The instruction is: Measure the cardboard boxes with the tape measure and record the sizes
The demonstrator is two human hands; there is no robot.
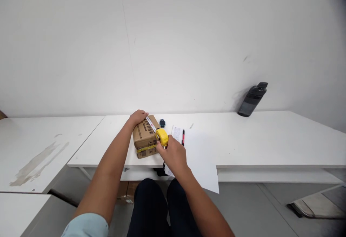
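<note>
A cardboard box with dark printing and yellow tape along its near side sits on the white table. My right hand is closed around a yellow tape measure, held at the box's right edge. Its white blade is drawn out slantwise over the top of the box. At the far left edge of the box, my left hand is closed, its fingertips on the blade's end; part of its grip is hidden behind the hand.
Behind the box lies a dark watch. To the right are a red and black pen, a written note and a white sheet overhanging the front edge. A dark bottle stands near the wall.
</note>
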